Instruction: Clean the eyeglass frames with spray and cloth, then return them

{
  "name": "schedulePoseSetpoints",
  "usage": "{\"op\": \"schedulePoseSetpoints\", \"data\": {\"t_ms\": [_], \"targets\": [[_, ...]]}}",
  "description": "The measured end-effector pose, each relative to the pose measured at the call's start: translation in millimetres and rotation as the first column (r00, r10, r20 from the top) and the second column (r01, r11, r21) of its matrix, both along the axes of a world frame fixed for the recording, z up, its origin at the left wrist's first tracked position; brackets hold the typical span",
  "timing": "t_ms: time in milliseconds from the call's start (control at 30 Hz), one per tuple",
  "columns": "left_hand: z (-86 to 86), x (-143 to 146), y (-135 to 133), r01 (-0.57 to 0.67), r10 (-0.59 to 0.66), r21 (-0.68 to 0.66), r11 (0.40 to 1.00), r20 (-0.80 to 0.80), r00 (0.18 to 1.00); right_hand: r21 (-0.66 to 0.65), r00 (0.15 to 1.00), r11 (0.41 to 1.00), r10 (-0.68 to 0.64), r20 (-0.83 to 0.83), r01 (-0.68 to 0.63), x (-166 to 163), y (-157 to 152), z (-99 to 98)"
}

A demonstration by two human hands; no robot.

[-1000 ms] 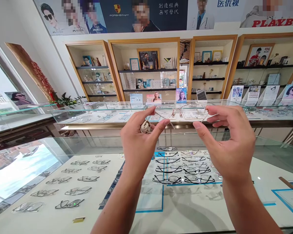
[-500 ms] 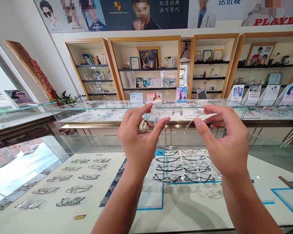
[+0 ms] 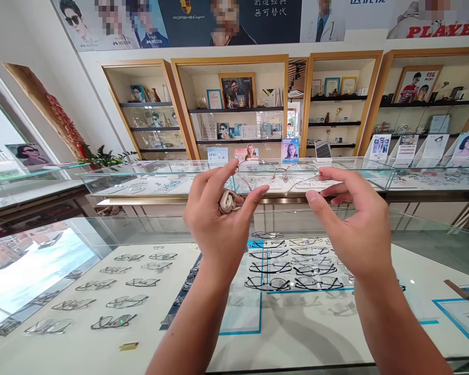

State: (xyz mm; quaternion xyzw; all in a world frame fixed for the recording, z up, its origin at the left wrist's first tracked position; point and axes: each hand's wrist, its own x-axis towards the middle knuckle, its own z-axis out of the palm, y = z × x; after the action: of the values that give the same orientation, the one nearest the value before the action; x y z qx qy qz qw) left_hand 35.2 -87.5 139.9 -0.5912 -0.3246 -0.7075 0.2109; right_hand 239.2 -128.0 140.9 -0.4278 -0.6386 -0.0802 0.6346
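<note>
I hold a thin metal pair of glasses [image 3: 282, 174] up in front of me, above a glass display counter [image 3: 101, 344]. My left hand [image 3: 219, 221] pinches the left end of the frame between thumb and forefinger and also keeps a crumpled beige cloth [image 3: 227, 200] tucked in its palm. My right hand [image 3: 354, 224] pinches the right end of the frame. The frame is tipped nearly flat, so its lenses are hard to make out.
Under the counter glass lie rows of glasses: clear frames [image 3: 113, 299] at left, dark frames [image 3: 293, 271] on a blue-lined tray in the middle. A second glass counter [image 3: 148, 182] stands beyond. Wooden wall shelves [image 3: 234, 112] hold photos and cards.
Both hands have tipped the glasses from facing me to lying nearly flat, and the temples have swung out. The hands rose slightly; the grip is the same.
</note>
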Motion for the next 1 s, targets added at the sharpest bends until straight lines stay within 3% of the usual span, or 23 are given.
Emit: {"op": "schedulePoseSetpoints", "data": {"t_ms": [367,500,767,1000], "targets": [[-4.2,2,16,0.053,-0.053,-0.032,0.998,0.025,0.998,0.126,1.000,0.992,0.025,-0.009,-0.023,-5,-9,2.6],[-4.8,4,18,0.072,-0.071,-0.033,0.997,0.049,0.996,0.110,0.997,0.993,0.056,-0.044,-0.051,-6,-7,2.6],[-10.6,-1,22,0.078,-0.082,0.062,0.995,0.062,0.995,-0.006,0.963,0.973,0.229,-0.140,-0.232,0,8,-0.4],[-13.1,0,22,-0.004,0.000,0.109,0.994,0.041,0.999,-0.035,0.932,0.945,0.314,-0.182,-0.325,6,18,-2.8]]}}
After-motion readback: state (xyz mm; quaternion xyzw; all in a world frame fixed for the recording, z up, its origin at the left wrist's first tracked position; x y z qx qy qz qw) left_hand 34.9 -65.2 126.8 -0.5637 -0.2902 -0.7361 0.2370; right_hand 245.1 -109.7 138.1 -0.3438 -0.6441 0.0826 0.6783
